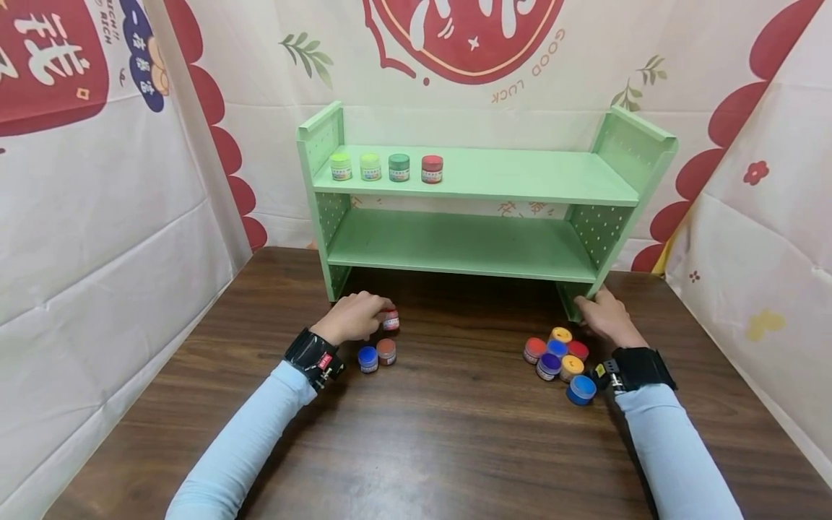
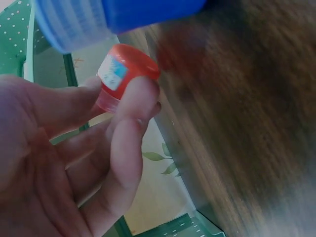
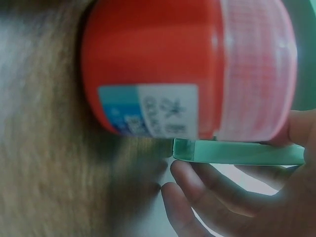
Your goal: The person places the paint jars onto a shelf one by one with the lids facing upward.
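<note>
My left hand (image 1: 354, 318) pinches a small red paint jar (image 1: 391, 321) between thumb and fingers, low over the table before the shelf's left part. In the left wrist view that jar (image 2: 123, 74) is tilted, its label showing. A blue-lidded jar (image 1: 367, 359) and a brown-lidded jar (image 1: 386, 352) stand just in front of this hand. At the other side, my right hand (image 1: 609, 319) grips the lower right side panel of the green shelf (image 1: 468, 245). The right wrist view shows the panel's edge (image 3: 237, 152) between thumb and fingers, partly behind a close red jar (image 3: 158, 54).
Several jars with red, yellow, blue and purple lids cluster left of my right wrist, among them a purple jar (image 1: 549, 366) and a blue jar (image 1: 581, 390). On the upper shelf stand light-green, dark-green (image 1: 399, 167) and red (image 1: 432, 169) jars. Printed cloth (image 1: 273, 130) hangs around the wooden table (image 1: 442, 433).
</note>
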A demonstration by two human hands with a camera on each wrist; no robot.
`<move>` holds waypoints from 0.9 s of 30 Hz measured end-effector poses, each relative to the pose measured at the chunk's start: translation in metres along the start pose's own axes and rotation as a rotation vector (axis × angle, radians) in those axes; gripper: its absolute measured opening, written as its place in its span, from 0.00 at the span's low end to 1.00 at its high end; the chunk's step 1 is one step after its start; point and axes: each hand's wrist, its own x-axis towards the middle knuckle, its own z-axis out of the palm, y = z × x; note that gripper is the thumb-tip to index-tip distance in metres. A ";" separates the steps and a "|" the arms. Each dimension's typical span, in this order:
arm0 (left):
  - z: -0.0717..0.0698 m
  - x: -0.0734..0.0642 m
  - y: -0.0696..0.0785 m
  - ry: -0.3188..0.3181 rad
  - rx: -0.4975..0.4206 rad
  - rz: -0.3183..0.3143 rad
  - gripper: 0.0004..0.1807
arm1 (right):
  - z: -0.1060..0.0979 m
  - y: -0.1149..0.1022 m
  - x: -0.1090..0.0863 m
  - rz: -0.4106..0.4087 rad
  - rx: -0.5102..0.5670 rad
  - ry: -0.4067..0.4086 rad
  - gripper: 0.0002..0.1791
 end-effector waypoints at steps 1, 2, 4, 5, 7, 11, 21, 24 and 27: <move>0.000 0.000 0.000 0.004 0.000 0.003 0.18 | 0.000 0.000 0.000 -0.001 -0.002 0.002 0.32; 0.000 0.000 0.000 0.008 0.001 0.006 0.17 | 0.000 0.000 0.000 -0.002 -0.002 0.003 0.32; -0.001 0.000 0.000 0.019 0.005 0.013 0.16 | 0.000 0.000 0.000 -0.003 -0.001 0.003 0.32; -0.001 0.000 0.000 0.028 0.009 0.018 0.15 | 0.000 0.000 0.000 -0.005 -0.001 0.002 0.32; -0.001 0.001 0.000 0.051 0.028 0.028 0.15 | 0.000 0.000 0.000 -0.003 -0.001 -0.001 0.32; -0.002 0.002 0.003 0.121 0.089 0.054 0.14 | 0.000 -0.001 0.000 -0.004 0.000 -0.005 0.32; -0.023 -0.003 0.019 0.306 0.092 0.121 0.16 | -0.001 0.002 0.000 -0.006 0.001 -0.003 0.32; -0.029 -0.004 0.025 0.387 0.063 0.153 0.16 | -0.001 0.003 -0.001 -0.006 0.006 -0.003 0.31; -0.035 -0.004 0.030 0.491 0.038 0.195 0.16 | 0.000 0.001 0.000 -0.009 0.008 -0.004 0.32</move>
